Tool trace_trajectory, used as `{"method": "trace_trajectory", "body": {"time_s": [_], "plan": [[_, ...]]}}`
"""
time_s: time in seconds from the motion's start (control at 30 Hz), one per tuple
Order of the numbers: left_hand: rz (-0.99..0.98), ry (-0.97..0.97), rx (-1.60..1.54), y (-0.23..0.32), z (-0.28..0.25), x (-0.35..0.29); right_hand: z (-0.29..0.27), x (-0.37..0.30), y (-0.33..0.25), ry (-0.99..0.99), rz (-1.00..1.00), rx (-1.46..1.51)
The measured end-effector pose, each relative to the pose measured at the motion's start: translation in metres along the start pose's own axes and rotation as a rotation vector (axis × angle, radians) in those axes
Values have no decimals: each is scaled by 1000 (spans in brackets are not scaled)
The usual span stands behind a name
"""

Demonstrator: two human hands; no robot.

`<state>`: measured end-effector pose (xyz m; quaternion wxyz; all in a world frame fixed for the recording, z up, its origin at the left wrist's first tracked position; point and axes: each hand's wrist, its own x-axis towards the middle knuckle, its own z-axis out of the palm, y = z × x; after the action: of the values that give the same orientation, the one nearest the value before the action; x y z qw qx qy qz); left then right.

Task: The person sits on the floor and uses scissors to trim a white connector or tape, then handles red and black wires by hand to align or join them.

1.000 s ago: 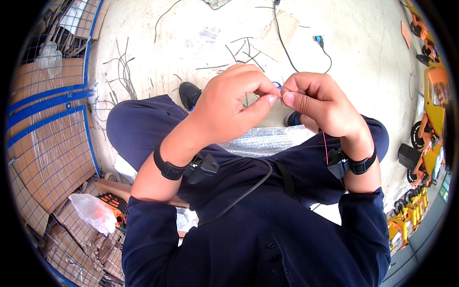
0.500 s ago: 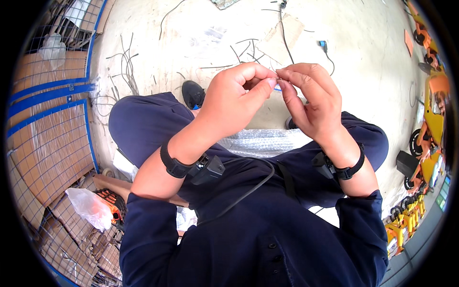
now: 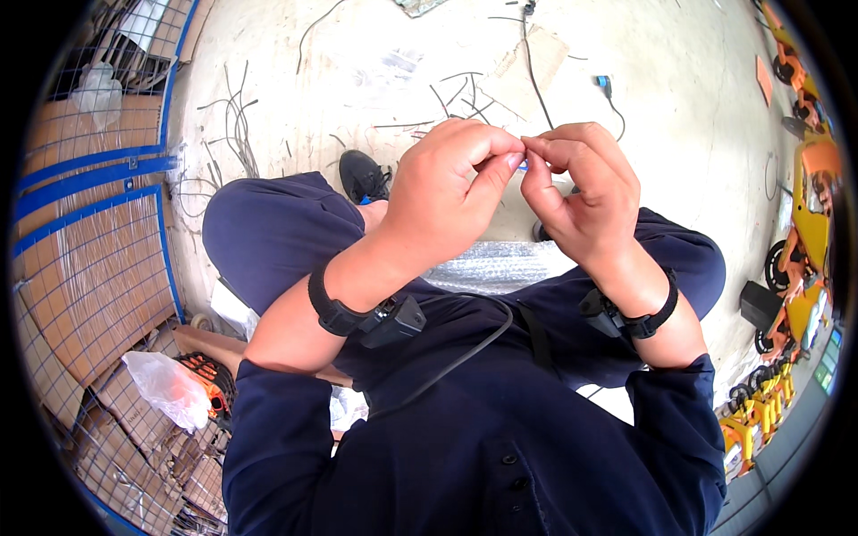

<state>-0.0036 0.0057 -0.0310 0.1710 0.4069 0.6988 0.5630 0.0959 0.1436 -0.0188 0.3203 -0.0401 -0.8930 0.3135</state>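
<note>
Over the floor between my knees, my left hand (image 3: 451,183) and my right hand (image 3: 585,183) meet at their fingertips. Thumb and forefinger of each are pinched together. What lies between the fingertips is too small and covered to name; a speck of blue shows just under them. Beyond the hands, a black cable (image 3: 533,71) runs along the floor up to the right fingers' far side; whether it joins what I pinch cannot be told. Below the hands lies a sheet of bubble wrap (image 3: 492,266).
Cut cable pieces (image 3: 239,121) litter the floor at left and ahead. A blue-ended cable (image 3: 604,85) lies to the right, near flat cardboard (image 3: 534,58). Blue wire-mesh cages (image 3: 98,295) with cardboard stand at left. Yellow and orange wheeled machines (image 3: 809,205) line the right side.
My left hand has rolled a little and shifted slightly right, its knuckles now covering more of the pinch. The right fingers have bent in slightly. Both hands stay together.
</note>
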Motion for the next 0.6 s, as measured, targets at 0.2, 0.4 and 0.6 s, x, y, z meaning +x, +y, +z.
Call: {"method": "trace_trajectory", "body": {"time_s": [0.2,0.4,0.6], "plan": [[36,53,34,0,4,1,4,-2,0,25,10,-30],[42,64,12,-1,6,0,6,-1,-1,46,46,-39],[-48,27,-149,0,5,-1,-2,-1,-5,-25,334,195]]}}
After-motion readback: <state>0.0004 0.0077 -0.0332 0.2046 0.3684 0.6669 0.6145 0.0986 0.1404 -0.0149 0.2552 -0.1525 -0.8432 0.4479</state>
